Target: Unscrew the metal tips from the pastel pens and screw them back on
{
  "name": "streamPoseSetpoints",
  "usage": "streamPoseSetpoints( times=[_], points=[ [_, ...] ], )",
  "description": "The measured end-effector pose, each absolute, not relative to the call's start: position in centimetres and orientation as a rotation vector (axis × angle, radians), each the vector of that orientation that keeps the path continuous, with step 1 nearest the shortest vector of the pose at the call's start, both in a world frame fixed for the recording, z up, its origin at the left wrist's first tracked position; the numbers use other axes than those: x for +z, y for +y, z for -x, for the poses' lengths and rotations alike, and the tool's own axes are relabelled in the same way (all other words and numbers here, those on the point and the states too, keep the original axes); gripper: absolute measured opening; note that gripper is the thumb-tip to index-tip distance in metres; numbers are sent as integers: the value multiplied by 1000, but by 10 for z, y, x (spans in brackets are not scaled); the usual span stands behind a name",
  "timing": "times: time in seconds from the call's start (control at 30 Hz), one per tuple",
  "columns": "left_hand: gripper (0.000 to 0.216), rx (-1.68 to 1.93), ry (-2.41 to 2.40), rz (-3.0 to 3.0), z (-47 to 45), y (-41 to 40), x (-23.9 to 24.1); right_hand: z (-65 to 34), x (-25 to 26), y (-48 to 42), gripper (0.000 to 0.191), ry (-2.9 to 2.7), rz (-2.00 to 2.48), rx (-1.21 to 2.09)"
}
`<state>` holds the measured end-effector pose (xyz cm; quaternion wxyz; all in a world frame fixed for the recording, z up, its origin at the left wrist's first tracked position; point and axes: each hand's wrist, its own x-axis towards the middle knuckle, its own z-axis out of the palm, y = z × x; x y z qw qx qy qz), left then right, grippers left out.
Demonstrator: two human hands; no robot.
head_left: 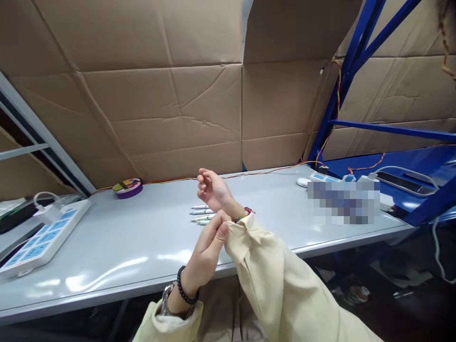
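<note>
Above the pens (201, 214), the left hand (208, 247) pinches the cuff (238, 237) of the right sleeve while the right hand (213, 188) hangs loosely curled, holding nothing.

As a judgement: the sleeve hangs just over the pens, so a tug that lets it drop could brush them and roll them off the near edge of the smooth, glossy grey table (117, 247). Left of the pens lie a purple tape roll (128, 187) and, further left, a white power strip (42, 237); right of them sit white devices and a blurred patch. Behind the pens, creased cardboard walls the bench; blue steel racking (359, 42) rises to their right.
</note>
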<state>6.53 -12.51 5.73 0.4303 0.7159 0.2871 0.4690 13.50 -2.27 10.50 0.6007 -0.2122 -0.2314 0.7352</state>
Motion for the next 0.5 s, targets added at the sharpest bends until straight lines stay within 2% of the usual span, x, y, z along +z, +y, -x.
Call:
streamPoseSetpoints(
  times=[0.13,0.27,0.37,0.5],
  points=[
    [11,1380,848,-1685,-62,-120,62,-136,103,-22,8,-520,500,1663],
    [47,1933,865,-1123,-77,-128,44,-142,105,-6,8,-453,512,1655],
    [55,1844,810,-971,-102,-132,25,-136,107,1,9,-435,527,1665],
    [59,1462,535,-545,-134,-129,14,-120,108,-6,10,-494,544,1656]
  ],
)
